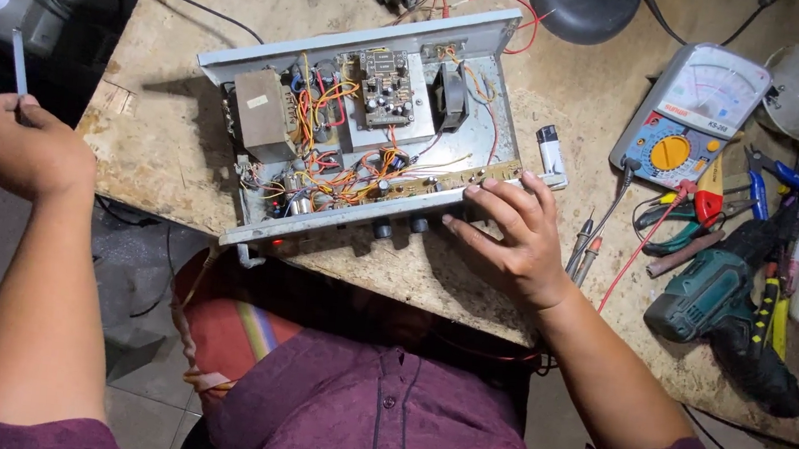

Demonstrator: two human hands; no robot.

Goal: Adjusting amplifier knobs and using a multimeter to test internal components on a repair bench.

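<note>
An open grey metal amplifier chassis (239, 67) lies on the worn workbench, showing a transformer, circuit boards and many orange, red and blue wires. My right hand (511, 235) rests with spread fingers on the chassis's front right corner, near the front knobs. My left hand (26, 145) is out to the left, beyond the bench edge, closed around a thin grey rod-like tool (20, 61) that points up.
A grey analog multimeter (689, 111) with red and black probes (584, 252) sits right of the chassis. Further right lie pliers, screwdrivers and a green cordless drill (715, 299). A small white lighter (550, 151) is by the chassis. A dark round lamp base (582, 6) stands at the back.
</note>
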